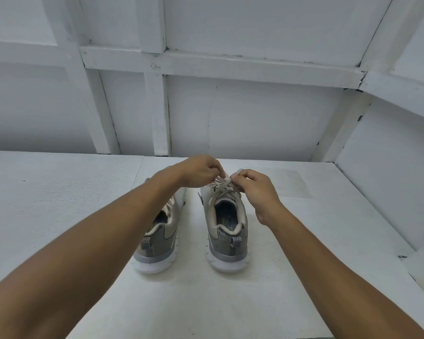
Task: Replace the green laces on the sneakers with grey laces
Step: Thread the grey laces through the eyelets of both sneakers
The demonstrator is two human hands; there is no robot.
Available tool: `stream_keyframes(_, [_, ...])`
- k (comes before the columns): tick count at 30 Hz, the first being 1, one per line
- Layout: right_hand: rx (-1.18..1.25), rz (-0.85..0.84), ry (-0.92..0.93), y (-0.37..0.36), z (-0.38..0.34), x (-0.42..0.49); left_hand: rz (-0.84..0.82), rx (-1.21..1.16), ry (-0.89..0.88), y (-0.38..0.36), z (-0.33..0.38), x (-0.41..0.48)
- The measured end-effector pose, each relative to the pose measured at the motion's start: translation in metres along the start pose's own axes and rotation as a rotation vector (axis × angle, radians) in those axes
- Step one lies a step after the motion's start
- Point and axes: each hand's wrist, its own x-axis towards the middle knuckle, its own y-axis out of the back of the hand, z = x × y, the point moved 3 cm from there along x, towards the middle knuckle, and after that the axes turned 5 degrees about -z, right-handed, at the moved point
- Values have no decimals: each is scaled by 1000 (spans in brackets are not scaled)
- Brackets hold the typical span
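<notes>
Arms outstretched, left grip (201, 173) and right grip (257, 192) pinching.

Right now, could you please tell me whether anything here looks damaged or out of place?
Only the wall frame looks damaged: dark chips in the white paint at its joints. The sneakers stand side by side on the table.

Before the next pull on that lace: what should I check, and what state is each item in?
1. Left hand pinches the grey lace: ok.
2. Right hand pinches the same lace: ok.
3. Right sneaker stands upright on the table: ok.
4. Left sneaker stands beside it, apart: ok.
5. No green lace in view on either sneaker: ok.
6. Lace threaded through every eyelet: cannot tell, the hands hide the top rows.
</notes>
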Motion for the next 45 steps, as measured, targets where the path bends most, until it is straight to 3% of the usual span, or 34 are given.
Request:
stream_keyframes(5, [-84,44,-64,1,0,10,-55,70,41,-10,1,-3])
stream_keyframes(8, [-189,48,-50,2,-5,10,11,157,11,-11,-1,0])
stream_keyframes(14, [-359,-193,-41,0,-13,1,61,201,-21,1,-1,-1])
stream_keyframes(17, [-445,-217,-40,-4,-14,-3,57,247,-61,2,3,0])
stream_keyframes(23, [-210,-182,-110,-8,1,1,-12,51,-74,-6,-1,-2])
stream_keyframes(29, [-320,62,193,-2,10,-1,37,-203,-56,-17,-13,-1])
stream_keyframes(33, [-271,13,370,-1,8,-3,37,-270,-36,-17,-12,-2])
stream_keyframes(40, [-183,3,133,2,7,-1,33,-265,3,-23,-13,-1])
stream_keyframes(45, [194,-277,-62,9,-9,-1,27,-253,15,-25,-11,1])
